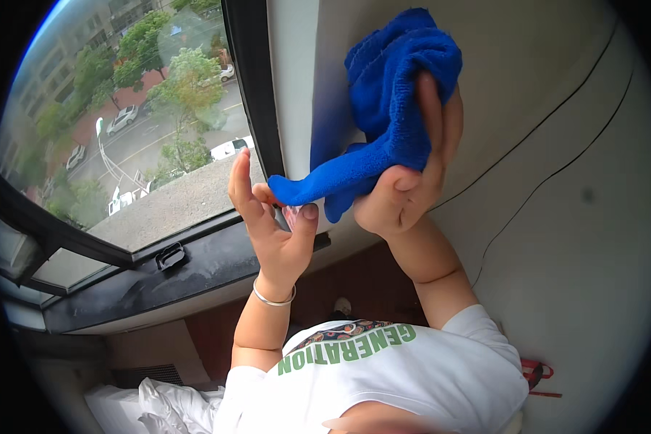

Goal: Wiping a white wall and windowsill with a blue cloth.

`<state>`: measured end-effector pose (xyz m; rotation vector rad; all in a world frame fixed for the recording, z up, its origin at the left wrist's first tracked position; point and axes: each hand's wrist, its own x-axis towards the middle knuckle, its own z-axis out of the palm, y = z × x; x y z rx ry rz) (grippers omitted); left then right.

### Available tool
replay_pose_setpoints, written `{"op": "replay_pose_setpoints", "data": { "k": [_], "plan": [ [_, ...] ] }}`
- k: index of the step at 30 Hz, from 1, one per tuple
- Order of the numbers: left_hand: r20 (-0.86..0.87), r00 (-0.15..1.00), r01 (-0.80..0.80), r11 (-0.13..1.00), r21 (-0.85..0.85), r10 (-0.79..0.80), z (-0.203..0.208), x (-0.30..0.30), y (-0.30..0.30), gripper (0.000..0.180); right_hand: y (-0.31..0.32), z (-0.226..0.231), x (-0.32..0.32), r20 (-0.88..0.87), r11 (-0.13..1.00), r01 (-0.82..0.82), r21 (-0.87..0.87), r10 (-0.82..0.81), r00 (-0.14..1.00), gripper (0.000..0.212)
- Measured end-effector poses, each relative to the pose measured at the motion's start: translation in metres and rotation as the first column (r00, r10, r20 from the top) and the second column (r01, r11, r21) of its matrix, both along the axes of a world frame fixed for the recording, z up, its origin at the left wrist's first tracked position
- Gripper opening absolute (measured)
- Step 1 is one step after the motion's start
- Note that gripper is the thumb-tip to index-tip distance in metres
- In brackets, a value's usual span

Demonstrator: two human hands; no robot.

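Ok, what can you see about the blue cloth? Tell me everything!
The blue terry cloth looks soft and fuzzy. It's rumpled: bunched and folded in the right hand, with a narrow flap stretching across to the left hand. It's beside the window frame; whether it touches the wall, I can't tell.

The right hand (pixel 421 186) gripped the right side of the blue cloth (pixel 383 94); at its left end, the left hand (pixel 276 244) extended one finger.

White short-sleeved T-shirt (pixel 441 372) (green lettering (pixel 349 351), dark patterned print (pixel 347 331)), slim silvery left-wrist bangle (pixel 271 301)
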<state>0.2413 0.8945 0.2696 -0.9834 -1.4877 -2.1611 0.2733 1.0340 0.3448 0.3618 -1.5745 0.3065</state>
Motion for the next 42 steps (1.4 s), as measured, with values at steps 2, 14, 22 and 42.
{"op": "replay_pose_setpoints", "data": {
  "k": [2,14,22,42],
  "plan": [
    [0.033,0.981,0.195,0.977,-0.083,-0.193,0.011,0.002,-0.003,0.063,-0.001,0.009,-0.003,-0.141,0.967,-0.235,-0.101,0.220,0.965,0.063],
    [-0.222,0.959,-0.196,0.979,-0.059,0.179,-0.008,-0.042,0.051,0.034,-0.007,-0.065,-0.035,0.285,0.835,0.503,-0.224,-0.438,0.853,0.061],
    [-0.608,0.779,-0.269,0.957,-0.104,0.153,0.122,-0.082,0.059,0.054,0.015,0.065,-0.053,0.038,0.884,0.446,-0.137,-0.445,0.895,0.054],
    [-0.728,0.676,-0.008,0.989,0.149,0.115,0.214,-0.120,0.085,0.069,0.015,0.130,-0.054,-0.159,0.960,0.281,-0.001,-0.278,0.947,0.053]
  ]
}}
